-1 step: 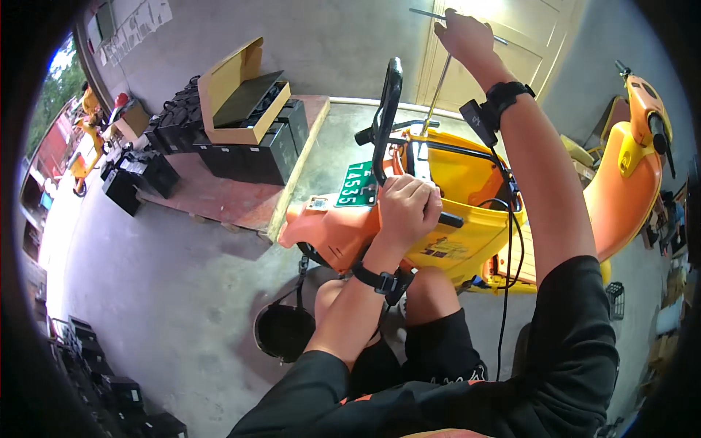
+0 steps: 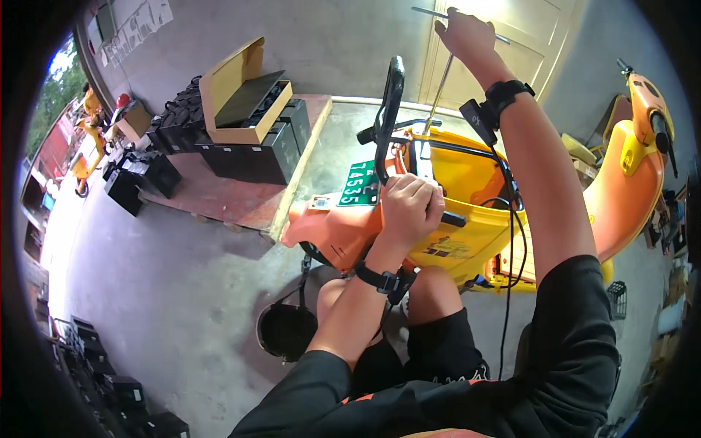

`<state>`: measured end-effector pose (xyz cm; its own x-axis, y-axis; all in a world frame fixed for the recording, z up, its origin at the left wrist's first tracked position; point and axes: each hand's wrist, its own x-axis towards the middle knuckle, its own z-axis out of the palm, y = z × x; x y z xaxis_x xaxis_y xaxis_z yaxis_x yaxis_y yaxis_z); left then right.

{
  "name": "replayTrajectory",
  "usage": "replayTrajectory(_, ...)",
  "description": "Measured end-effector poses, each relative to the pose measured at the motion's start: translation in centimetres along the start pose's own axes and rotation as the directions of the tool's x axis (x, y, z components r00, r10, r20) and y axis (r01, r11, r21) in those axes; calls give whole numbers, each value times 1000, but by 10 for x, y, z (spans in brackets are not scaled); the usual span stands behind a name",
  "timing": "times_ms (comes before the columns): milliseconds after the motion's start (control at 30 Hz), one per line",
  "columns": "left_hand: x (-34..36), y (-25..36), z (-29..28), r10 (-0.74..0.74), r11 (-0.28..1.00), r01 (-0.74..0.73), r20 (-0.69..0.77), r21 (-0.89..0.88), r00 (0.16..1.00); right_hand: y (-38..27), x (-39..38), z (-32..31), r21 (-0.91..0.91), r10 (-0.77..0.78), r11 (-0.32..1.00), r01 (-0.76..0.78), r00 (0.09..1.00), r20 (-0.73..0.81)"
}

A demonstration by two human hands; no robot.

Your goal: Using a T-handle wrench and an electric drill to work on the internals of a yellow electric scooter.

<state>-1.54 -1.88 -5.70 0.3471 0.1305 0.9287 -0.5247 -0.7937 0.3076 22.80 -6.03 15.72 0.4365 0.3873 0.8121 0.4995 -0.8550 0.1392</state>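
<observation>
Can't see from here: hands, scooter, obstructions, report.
Right hand gripping T-handled tool, angled down toward scooter. Left hand closed on black bar. Black cable hanging before yellow bodywork.

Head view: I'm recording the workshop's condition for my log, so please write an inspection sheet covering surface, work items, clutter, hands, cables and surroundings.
Surface: grey floor, mottled.
Work items: orange-and-yellow scooter with green licence plate; long T-handled tool, shaft running down toward the scooter, tip contact unclear.
Clutter: open cardboard box on black boxes; round black strapped object, perhaps a helmet, beside the scooter.
Hands: left hand closed around the black grab rail; right hand gripping the tool's crossbar.
Cables: black cable hanging below the device on the right wrist.
Surroundings: cream door ahead; second scooter at right; bright opening at left.
</observation>
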Motion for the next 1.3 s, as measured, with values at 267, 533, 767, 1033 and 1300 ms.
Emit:
replayTrajectory(267,2,1,2,-4,1000,4,0,-2,1000,-12,1,20,-20,-65,998,62,975,-215)
replayTrajectory(533,1,2,4,-6,1000,6,-25,-3,1000,-16,18,49,56,41,998,-31,984,-175)
replayTrajectory(767,2,4,5,-11,1000,12,-29,13,1000,3,20,59,-104,-121,989,109,986,-116)
replayTrajectory(1033,3,4,4,-7,1000,7,-22,4,1000,-5,18,46,-117,-121,986,116,992,-38)
replayTrajectory(1300,3,3,2,9,1000,-9,-6,4,1000,7,29,68,-9,-290,957,291,951,-108)
